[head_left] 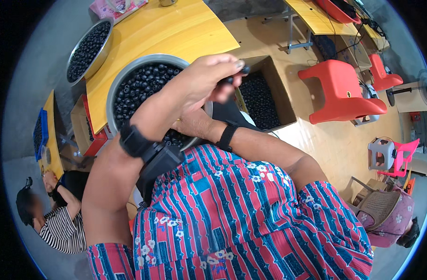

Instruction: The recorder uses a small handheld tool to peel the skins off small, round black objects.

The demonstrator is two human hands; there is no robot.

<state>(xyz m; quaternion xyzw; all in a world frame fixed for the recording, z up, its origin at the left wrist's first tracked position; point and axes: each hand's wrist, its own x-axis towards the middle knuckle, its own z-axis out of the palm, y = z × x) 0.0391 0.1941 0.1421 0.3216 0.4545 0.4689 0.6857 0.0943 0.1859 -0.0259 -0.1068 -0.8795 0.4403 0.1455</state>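
"With the basin [162, 58] of black beads [143, 86] as our landmark, what do we meet farthest left?"

"A blue tray [44, 123], well left of the basin. Lower than the basin, on that same side, we see a co-worker [59, 228]."

"And closer in?"

"Up and left of the basin, a metal bowl [101, 53] full of similar dark beads, beside a yellow table [176, 28] that stretches beyond our landmark."

"Where do we find the hands?"

"The right hand [197, 122] is at the basin's right part. The left forearm [159, 109] hides some of it, so we cannot tell whether it grips anything. The left hand [211, 74] crosses above, past the basin's upper right edge, thumb and fingers pinching at least two beads. We cannot tell whether the hands touch."

"And to the right?"

"Near the basin, a cardboard box [282, 95] holding many more beads. Farther right of the basin, a red chair [337, 88]; farthest from it, we see a fan [425, 88]."
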